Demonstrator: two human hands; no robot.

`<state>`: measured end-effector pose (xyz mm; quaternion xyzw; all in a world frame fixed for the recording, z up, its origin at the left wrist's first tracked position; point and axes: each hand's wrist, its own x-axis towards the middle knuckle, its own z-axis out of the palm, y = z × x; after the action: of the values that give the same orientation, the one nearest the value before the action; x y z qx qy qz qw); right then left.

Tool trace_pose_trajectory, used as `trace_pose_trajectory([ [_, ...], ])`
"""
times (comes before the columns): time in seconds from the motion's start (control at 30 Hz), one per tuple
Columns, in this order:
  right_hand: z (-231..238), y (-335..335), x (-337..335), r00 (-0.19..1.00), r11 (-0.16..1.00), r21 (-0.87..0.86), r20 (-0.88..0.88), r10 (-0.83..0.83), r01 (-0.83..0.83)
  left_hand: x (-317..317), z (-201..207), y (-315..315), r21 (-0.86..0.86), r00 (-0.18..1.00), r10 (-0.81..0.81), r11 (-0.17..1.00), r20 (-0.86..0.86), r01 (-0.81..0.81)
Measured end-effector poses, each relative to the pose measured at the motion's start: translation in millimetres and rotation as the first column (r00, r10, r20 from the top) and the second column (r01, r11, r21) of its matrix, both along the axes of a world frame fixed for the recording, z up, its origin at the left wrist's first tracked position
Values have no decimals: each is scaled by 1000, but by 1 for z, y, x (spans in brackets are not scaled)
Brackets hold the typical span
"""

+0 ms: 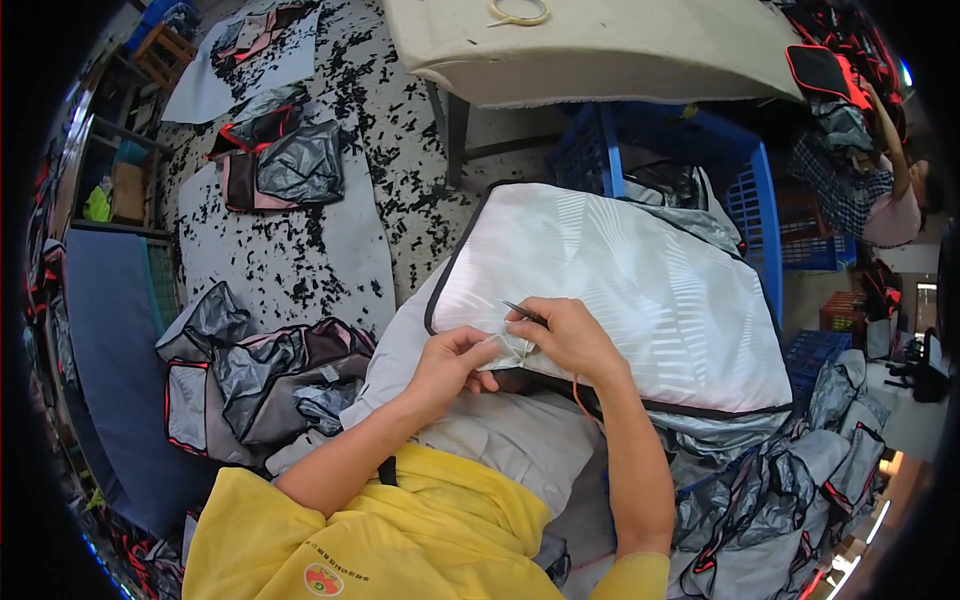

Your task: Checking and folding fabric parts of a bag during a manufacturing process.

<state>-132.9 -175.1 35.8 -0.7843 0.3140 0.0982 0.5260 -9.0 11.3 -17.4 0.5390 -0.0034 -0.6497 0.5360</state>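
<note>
A large white-silver insulated bag (610,290) with black piping and a pale striped pattern lies across my lap. At its near left edge, my left hand (455,362) is closed, thumb and fingers pinching the bag's edge near a small clear, shiny piece (512,347). Close beside it, my right hand (570,340) grips a slim dark pointed tool (526,314), its tip directed up and left over the white panel. The fingers hide the tool's other end, so its exact kind is unclear. An orange cord (583,398) hangs by my right wrist.
A blue plastic crate (755,215) holding silver bags stands behind the bag, beside a cloth-covered table (600,50) bearing a tape roll (518,11). Silver bags (285,375) lie left, more (775,500) right. Black scraps litter the floor. Another person (890,190) handles bags at far right.
</note>
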Motion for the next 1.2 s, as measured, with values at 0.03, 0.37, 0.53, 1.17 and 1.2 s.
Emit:
trace_pose_trajectory([
  [0.03,-4,0,-1,1000,1000,-26,17,7,-6,0,-1,1,-13,1000,-5,1000,-3,5],
  [0.37,-5,5,0,999,996,-79,-7,36,-36,2,0,5,-59,998,-43,997,42,46],
  [0.53,-9,6,0,999,993,-104,-2,52,-52,1,-2,6,-75,999,-34,997,29,36],
  [1.17,-11,11,-3,995,990,-120,55,81,-74,8,-5,14,-145,995,-55,988,-80,43],
  [1.2,-11,11,-3,995,990,-121,55,82,-75,7,-3,12,-146,995,-54,988,-79,42],
])
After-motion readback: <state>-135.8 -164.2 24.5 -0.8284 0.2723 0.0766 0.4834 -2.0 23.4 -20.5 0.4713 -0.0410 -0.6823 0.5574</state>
